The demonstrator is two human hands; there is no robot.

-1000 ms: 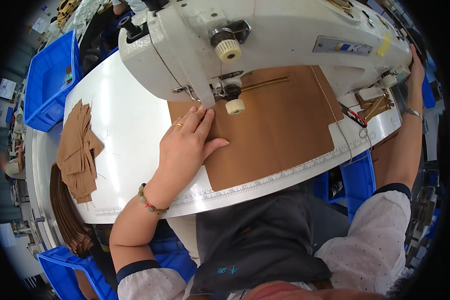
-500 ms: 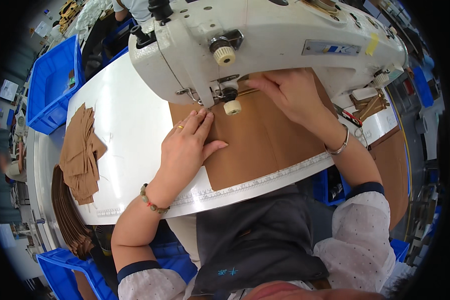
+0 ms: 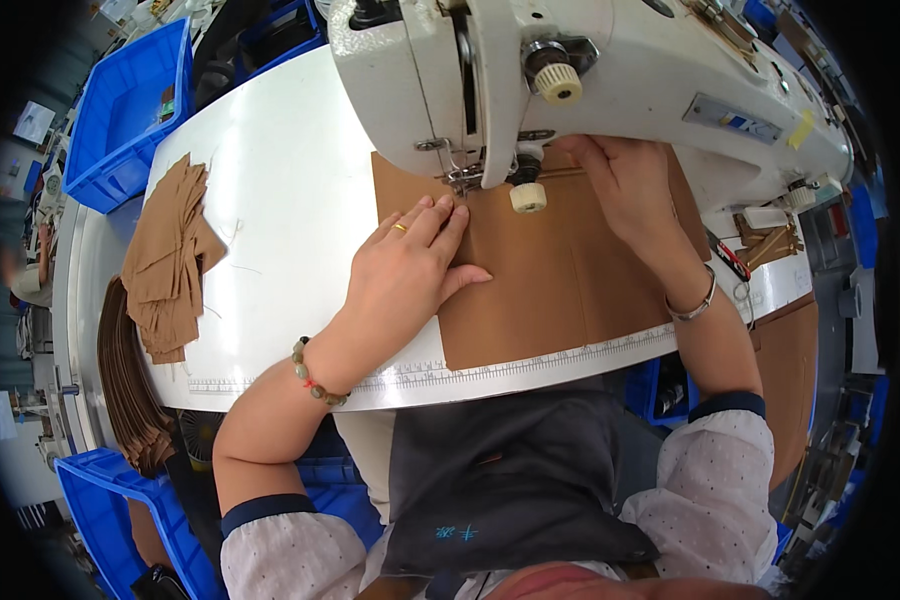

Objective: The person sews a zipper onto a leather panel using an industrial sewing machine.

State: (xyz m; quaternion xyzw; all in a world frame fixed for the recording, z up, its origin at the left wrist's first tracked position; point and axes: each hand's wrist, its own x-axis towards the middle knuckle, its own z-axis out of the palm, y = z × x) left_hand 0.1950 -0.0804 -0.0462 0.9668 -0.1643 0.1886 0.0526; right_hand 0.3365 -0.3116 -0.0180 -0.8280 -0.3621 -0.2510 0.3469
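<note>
A flat brown leather-like panel (image 3: 530, 290) lies on the white table, its far part under the needle and presser foot of the white sewing machine (image 3: 610, 60). My left hand (image 3: 405, 260) rests flat on the panel's left part, fingers stretched out, with fingertips just short of the presser foot (image 3: 460, 180). On the far right part of the panel is my right hand (image 3: 635, 190), closed and curled beside the machine's cream knob (image 3: 527, 197). Its fingertips sit by a narrow brown fold; what they pinch is partly hidden.
Brown cut pieces (image 3: 170, 260) are heaped at the left, above a fanned stack of brown panels (image 3: 125, 380). A blue bin (image 3: 130, 115) stands far left. A ruler strip (image 3: 400, 377) runs along the near edge. Red-handled snips (image 3: 730, 255) lie at right.
The view has shifted, so the machine appears further right and higher. My left hand stays flat by the needle; my right hand's fingers have curled in more.
</note>
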